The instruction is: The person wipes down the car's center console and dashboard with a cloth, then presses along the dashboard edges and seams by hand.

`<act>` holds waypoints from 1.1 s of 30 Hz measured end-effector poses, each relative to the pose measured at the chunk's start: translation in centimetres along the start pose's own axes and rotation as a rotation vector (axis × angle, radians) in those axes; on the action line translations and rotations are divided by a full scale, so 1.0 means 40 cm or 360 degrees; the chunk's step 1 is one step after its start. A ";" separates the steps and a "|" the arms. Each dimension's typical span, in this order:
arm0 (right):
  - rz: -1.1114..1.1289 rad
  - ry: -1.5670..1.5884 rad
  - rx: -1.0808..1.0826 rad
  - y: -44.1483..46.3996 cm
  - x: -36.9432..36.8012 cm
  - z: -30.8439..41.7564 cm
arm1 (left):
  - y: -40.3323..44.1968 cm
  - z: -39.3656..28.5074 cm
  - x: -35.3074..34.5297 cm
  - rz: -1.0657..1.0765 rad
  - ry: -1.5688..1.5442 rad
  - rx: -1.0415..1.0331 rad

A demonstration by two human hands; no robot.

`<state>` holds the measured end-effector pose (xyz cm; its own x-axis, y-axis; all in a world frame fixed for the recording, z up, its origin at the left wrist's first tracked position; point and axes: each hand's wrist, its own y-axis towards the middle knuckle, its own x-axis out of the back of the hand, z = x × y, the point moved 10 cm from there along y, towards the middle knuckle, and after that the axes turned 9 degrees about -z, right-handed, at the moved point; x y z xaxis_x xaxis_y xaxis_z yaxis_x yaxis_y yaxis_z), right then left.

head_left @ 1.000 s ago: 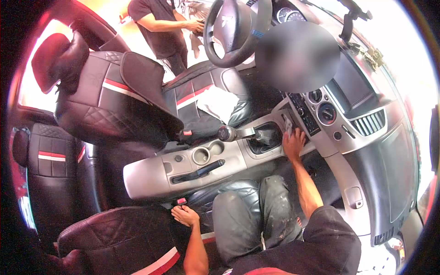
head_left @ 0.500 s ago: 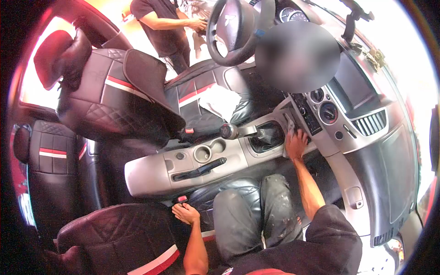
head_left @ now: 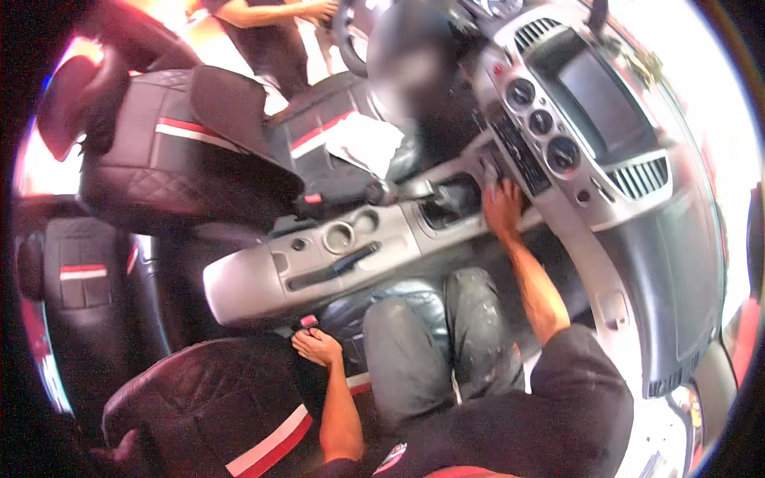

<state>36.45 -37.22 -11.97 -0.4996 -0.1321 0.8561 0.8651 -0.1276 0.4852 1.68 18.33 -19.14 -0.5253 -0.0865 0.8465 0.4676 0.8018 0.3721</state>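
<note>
A: Where do we find the right hand (head_left: pixel 504 209)?

B: Forward on the centre console (head_left: pixel 243 284), beyond the gear lever (head_left: pixel 379 191) and just beside the car stereo (head_left: pixel 522 155). Its fingers reach onto what we take to be a greyish cloth (head_left: pixel 489 170).

A: Are they clamped on it?

B: We cannot tell – the blur hides how the fingertips meet the fabric. We can only say that they touch it.

A: Which way does the cloth lie from that hand?

B: At and past the fingertips, toward the driver's side, between the gear lever and the stereo. What shows of it is narrow, with its long axis running roughly on from the fingers.

A: And the left hand (head_left: pixel 317 346)?

B: Well apart from the right one, back by the edge of the passenger seat (head_left: pixel 211 390). It is loosely open, palm down, just beside the red seat-belt buckle (head_left: pixel 309 321). The right hand is clearly the nearer to the greyish cloth – we see the handbrake lever (head_left: pixel 355 260) and the cup holders (head_left: pixel 338 237) lying closer to the left.
</note>
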 end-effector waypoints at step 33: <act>0.0341 0.0161 0.0486 0.237 -0.161 0.223 | 0.001 -0.014 0.015 -0.0120 0.0044 -0.0068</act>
<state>48.27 -28.79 -11.31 -0.2949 -0.2223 0.9293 0.9163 0.2100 0.3410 1.78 17.97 -18.38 -0.5408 -0.1626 0.8253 0.4574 0.7666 0.4508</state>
